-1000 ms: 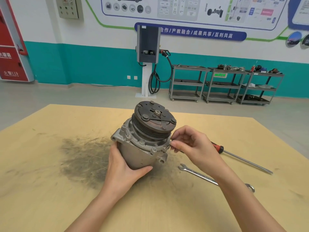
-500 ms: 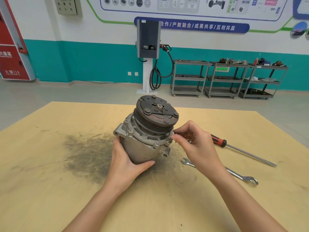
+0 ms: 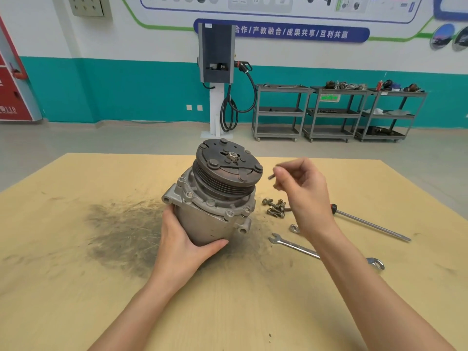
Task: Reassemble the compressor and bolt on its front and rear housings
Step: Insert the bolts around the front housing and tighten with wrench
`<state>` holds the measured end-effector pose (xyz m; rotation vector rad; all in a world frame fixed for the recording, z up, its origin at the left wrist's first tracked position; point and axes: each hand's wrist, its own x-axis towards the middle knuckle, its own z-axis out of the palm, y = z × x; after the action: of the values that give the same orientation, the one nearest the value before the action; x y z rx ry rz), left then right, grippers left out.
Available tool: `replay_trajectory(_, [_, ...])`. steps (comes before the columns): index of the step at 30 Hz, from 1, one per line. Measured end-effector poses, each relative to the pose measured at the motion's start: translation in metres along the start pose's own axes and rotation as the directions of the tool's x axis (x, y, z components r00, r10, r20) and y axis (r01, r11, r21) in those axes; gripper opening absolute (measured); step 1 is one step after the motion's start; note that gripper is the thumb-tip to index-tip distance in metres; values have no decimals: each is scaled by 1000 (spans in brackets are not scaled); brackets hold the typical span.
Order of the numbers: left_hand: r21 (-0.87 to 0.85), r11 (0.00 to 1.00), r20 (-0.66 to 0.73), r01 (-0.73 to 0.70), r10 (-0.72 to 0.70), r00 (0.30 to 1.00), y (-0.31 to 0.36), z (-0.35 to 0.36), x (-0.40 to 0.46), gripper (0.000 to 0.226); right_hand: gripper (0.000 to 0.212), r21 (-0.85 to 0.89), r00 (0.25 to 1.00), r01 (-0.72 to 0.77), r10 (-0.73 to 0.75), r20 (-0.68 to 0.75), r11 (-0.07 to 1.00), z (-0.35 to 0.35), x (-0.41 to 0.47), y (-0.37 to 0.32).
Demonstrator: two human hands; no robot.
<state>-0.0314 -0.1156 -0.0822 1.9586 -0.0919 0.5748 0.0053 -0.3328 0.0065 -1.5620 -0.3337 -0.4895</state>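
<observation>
The grey compressor (image 3: 210,211) stands tilted on the wooden table (image 3: 76,287), its dark pulley and clutch plate (image 3: 228,163) facing up and away. My left hand (image 3: 184,244) grips the lower body from the near left side. My right hand (image 3: 304,196) is raised to the right of the pulley and pinches a small bolt (image 3: 271,176) between thumb and fingertips. Several loose bolts (image 3: 274,209) lie on the table just right of the compressor.
A combination wrench (image 3: 316,253) lies to the right of the compressor, and a red-handled screwdriver (image 3: 372,225) lies beyond it. A small metal ring end (image 3: 293,228) shows beside my right wrist. A dark grease smear (image 3: 121,231) covers the table on the left.
My right hand has come away from the compressor's front flange and risen to the right with a small bolt pinched in it. The pile of bolts is now uncovered. My left hand keeps its grip.
</observation>
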Motion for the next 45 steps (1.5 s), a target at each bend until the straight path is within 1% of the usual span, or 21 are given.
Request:
replay_trajectory(3, [-18,1000,4,20,-20,1000,2,0,0,113,6,-121,993,-91,100,69,988,1,17,9])
replay_trajectory(6, [-23,999,4,40,-39,999,2,0,1,121,9,-191,979,-94,125,160,977,6,21,16])
replay_trajectory(8, [-15,999,1,40,-40,999,2,1,2,124,13,-198,978,-58,95,187,979,8,20,18])
replay_trajectory(11, [-11,999,7,43,-43,999,1,0,1,125,13,-129,990,23,-5,139,991,7,19,16])
replay_trajectory(13, [-7,999,3,46,-46,999,2,0,0,126,16,-149,985,52,-27,170,988,7,18,15])
replay_trajectory(16, [-4,999,-4,42,-42,999,3,0,1,125,20,-219,964,57,3,266,974,7,16,17])
replay_trajectory(20, [0,999,-1,46,-46,999,4,-1,0,122,13,-202,955,46,16,296,978,2,18,16])
replay_trajectory(24, [6,999,-3,36,-36,999,5,-1,0,121,16,-226,932,68,19,361,972,-2,23,14])
replay_trajectory(26, [6,999,-1,46,-46,999,6,-1,0,122,17,-240,933,78,14,360,968,-2,24,15])
replay_trajectory(31, [-4,998,5,67,-67,998,7,-1,-1,121,18,-241,930,40,52,363,970,-5,27,15])
replay_trajectory(34, [7,998,4,61,-61,998,6,-1,-1,122,21,-244,919,76,27,394,967,-6,26,13])
replay_trajectory(38, [19,999,3,44,-44,999,6,-1,-1,120,26,-310,914,133,4,406,941,3,22,14])
replay_trajectory(40, [14,998,4,53,-53,999,6,-2,-1,120,25,-311,908,116,26,418,943,2,23,14])
replay_trajectory(43, [9,998,6,60,-60,998,5,-2,-1,121,24,-272,889,44,87,450,961,-3,26,13])
replay_trajectory(45, [9,999,9,48,-48,999,4,-2,-1,119,20,-227,895,-11,111,432,974,-2,25,15])
